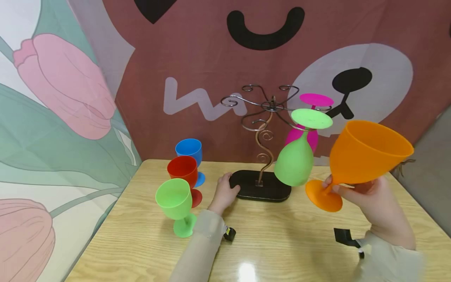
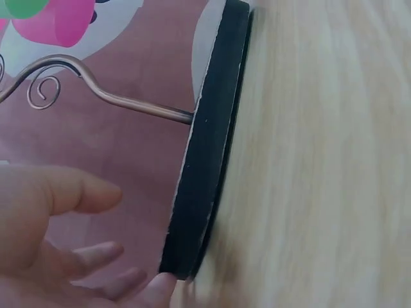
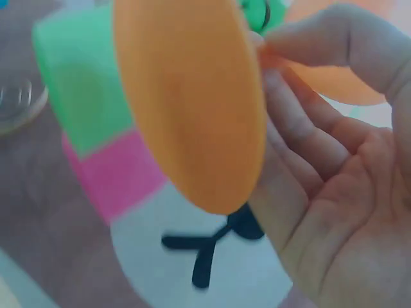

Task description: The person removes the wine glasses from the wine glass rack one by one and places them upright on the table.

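In the head view, my right hand pinches an orange plastic goblet by its stem, tilted with its bowl up and to the right. The right wrist view shows thumb and fingers meeting at the stem beside the round orange foot. A metal goblet stand with curled arms rises from a black base. On its right side hang a light green goblet and, behind it, a magenta goblet, both upside down. My left hand touches the base's left end with loosely spread fingers.
Left of the stand, upright on the wooden table, are a blue goblet, a red goblet and another light green goblet. A printed cloth hangs behind the table.
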A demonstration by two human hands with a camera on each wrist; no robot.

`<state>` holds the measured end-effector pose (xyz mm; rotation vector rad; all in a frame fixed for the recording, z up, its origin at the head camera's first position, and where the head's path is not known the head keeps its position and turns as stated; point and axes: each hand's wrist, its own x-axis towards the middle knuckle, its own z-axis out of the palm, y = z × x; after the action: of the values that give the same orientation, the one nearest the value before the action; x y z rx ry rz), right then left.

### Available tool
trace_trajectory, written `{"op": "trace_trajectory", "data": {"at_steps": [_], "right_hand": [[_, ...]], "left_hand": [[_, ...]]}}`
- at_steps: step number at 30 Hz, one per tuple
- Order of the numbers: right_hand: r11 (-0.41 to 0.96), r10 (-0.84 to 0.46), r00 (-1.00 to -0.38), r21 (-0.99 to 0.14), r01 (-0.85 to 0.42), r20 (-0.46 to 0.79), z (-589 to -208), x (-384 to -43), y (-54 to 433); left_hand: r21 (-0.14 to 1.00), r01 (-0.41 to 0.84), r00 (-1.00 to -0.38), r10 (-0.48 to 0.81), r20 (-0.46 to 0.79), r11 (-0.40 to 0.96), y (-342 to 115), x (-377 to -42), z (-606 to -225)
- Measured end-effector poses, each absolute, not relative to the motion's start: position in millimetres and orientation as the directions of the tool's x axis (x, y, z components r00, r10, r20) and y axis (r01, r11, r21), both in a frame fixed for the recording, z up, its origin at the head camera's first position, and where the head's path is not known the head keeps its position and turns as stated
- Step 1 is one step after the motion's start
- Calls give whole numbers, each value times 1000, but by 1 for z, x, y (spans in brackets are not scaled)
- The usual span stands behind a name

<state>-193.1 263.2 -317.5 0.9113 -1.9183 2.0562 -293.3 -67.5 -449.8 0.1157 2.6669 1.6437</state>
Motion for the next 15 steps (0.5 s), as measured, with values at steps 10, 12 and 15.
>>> {"op": "trace_trajectory", "data": {"at_steps": [10, 12, 15], "right_hand": [[227, 120, -933, -924, -307, 339, -346, -232, 306], [275, 166, -932, -923, -270, 322, -356, -246, 313], [345, 221, -922, -910, -232, 318, -370, -263, 322]], "left_hand": [[859, 56, -997, 75, 21, 509, -69, -295, -459], [855, 70, -997, 74, 37, 514, -70, -295, -459], [849, 86, -996, 71, 58, 522, -71, -295, -458]]}}
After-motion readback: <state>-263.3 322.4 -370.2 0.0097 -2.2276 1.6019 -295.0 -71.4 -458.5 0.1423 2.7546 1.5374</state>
